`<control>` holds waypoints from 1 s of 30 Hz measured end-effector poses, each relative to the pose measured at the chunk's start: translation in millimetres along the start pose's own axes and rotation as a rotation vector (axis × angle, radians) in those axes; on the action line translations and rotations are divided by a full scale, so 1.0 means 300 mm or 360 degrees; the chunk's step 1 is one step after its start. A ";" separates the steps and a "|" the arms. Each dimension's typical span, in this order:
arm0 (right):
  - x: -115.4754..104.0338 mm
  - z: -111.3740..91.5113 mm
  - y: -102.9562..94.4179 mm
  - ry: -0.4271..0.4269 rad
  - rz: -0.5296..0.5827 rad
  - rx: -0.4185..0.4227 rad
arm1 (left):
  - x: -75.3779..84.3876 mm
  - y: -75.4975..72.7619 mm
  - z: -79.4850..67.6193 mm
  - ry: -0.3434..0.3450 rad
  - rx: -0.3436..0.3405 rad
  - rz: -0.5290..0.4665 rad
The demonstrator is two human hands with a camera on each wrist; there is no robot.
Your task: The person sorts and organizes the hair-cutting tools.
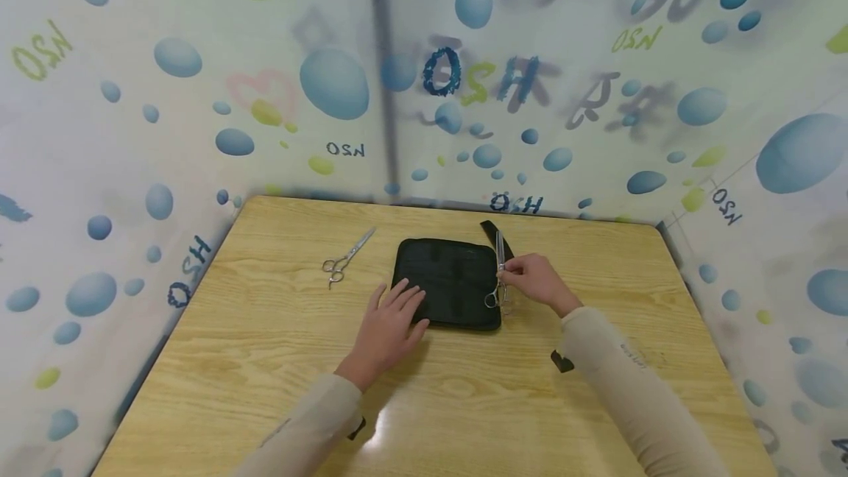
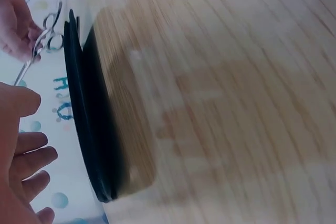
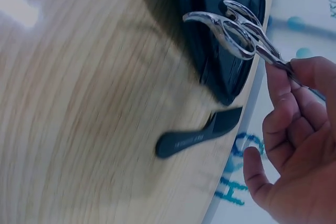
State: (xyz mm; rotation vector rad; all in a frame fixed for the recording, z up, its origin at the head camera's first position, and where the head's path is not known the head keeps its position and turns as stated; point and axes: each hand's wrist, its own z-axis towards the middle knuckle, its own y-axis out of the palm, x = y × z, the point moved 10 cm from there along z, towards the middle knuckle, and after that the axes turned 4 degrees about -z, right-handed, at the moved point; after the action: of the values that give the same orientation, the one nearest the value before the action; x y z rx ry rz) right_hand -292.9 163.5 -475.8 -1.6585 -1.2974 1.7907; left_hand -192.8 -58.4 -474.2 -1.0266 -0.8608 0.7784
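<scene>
My right hand (image 1: 538, 282) pinches a pair of silver hairdressing scissors (image 1: 500, 260) between thumb and fingers, near the pivot. Their blades point away from me and the finger rings hang toward me, over the right edge of a black zip case (image 1: 457, 282). In the right wrist view the finger rings (image 3: 239, 32) overlap the case. My left hand (image 1: 386, 330) is spread at the case's front left corner, with fingers extended over its edge. A black comb (image 3: 197, 135) with pale lettering on its handle lies beside the case, partly behind the scissors in the head view.
A second pair of silver scissors (image 1: 347, 256) lies on the wooden table (image 1: 278, 359) left of the case, tips pointing away. Walls with a bubble pattern (image 1: 334, 83) stand close behind the table and along both sides.
</scene>
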 end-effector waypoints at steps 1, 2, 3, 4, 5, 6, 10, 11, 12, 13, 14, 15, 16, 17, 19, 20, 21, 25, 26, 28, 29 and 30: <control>-0.007 0.001 0.006 -0.0002 0.0009 0.0003 | 0.009 -0.002 0.003 0.0012 0.0022 -0.0007; -0.014 0.002 0.013 -0.0004 0.0022 0.0003 | 0.018 -0.002 0.007 0.0022 0.0033 -0.0009; -0.021 0.003 0.019 0.0003 0.0042 -0.0001 | 0.027 -0.002 0.010 0.0034 0.0039 -0.0010; -0.029 0.003 0.025 0.0008 0.0056 -0.0007 | 0.036 -0.003 0.014 0.0046 0.0051 -0.0015; -0.036 0.003 0.031 0.0017 0.0068 -0.0007 | 0.045 -0.002 0.017 0.0054 0.0055 -0.0019; -0.042 0.004 0.038 0.0019 0.0073 -0.0011 | 0.053 -0.003 0.020 0.0058 0.0058 -0.0026; -0.073 0.004 0.060 0.0025 0.0094 -0.0017 | 0.077 -0.002 0.035 0.0048 0.0048 -0.0047; -0.080 0.004 0.065 0.0021 0.0103 -0.0012 | 0.081 0.000 0.039 0.0041 0.0041 -0.0049; -0.090 0.004 0.070 0.0007 0.0104 -0.0012 | 0.086 -0.001 0.043 0.0036 0.0043 -0.0058; -0.099 0.003 0.074 -0.0001 0.0115 -0.0012 | 0.090 -0.002 0.047 0.0033 0.0044 -0.0056; -0.105 0.004 0.080 -0.0008 0.0124 -0.0014 | 0.095 -0.003 0.051 0.0032 0.0050 -0.0061; -0.110 0.004 0.086 -0.0007 0.0135 -0.0018 | 0.100 -0.005 0.055 0.0036 0.0063 -0.0055; -0.115 0.003 0.092 -0.0009 0.0147 -0.0024 | 0.106 -0.006 0.059 0.0041 0.0075 -0.0056; -0.118 0.003 0.097 -0.0007 0.0155 -0.0027 | 0.112 -0.008 0.062 0.0044 0.0082 -0.0056; -0.121 0.002 0.107 0.0003 0.0172 -0.0033 | 0.122 -0.009 0.067 0.0046 0.0099 -0.0054; -0.123 0.002 0.111 0.0006 0.0185 -0.0034 | 0.126 -0.010 0.070 0.0046 0.0109 -0.0055; -0.123 0.002 0.115 0.0010 0.0195 -0.0032 | 0.130 -0.009 0.073 0.0042 0.0111 -0.0051; -0.129 0.000 0.129 0.0020 0.0265 -0.0030 | 0.141 -0.002 0.087 0.0014 0.0101 -0.0040; -0.133 -0.001 0.129 0.0008 0.0276 -0.0022 | 0.144 0.002 0.091 0.0007 0.0094 -0.0037; -0.141 -0.004 0.131 -0.0005 0.0297 -0.0008 | 0.148 0.008 0.097 -0.0007 0.0079 -0.0037; -0.145 -0.005 0.132 -0.0016 0.0309 -0.0005 | 0.150 0.008 0.100 -0.0014 0.0076 -0.0045; -0.151 -0.007 0.132 -0.0027 0.0305 0.0000 | 0.152 0.010 0.102 -0.0018 0.0078 -0.0049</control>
State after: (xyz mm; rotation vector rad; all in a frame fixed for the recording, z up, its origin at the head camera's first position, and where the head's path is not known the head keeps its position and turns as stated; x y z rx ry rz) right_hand -268.2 108.9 -481.5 -1.8250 -1.1795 1.9159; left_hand -199.5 -6.3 -458.2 -0.9641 -0.8613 0.7765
